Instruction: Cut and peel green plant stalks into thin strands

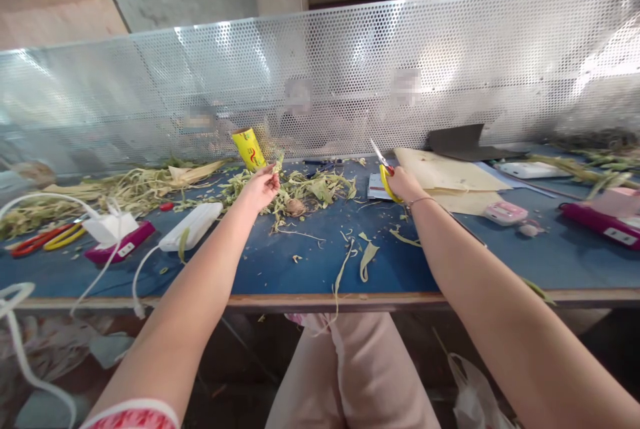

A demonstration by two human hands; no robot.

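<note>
My left hand (264,187) is closed, its fingertips pinched on a small pale-green plant piece (279,158) above a pile of dried leaves (323,187). Just behind it stands a tilted yellow can (249,149) with an open top. My right hand (404,184) grips a pair of scissors (385,179) by the yellow handles, the blades pointing up and away toward the mesh panel. A round brown clump (295,207) lies among the leaves. Loose leaf strips (369,261) are scattered on the blue tabletop (300,275) between my arms.
At left are a white power bank (191,226), a purple power strip (121,242), red-handled scissors (41,241) and more dried plants (117,187). Tan paper (453,172), a pink case (506,213) and another purple strip (600,223) lie right. A perforated metal panel (340,62) bounds the back.
</note>
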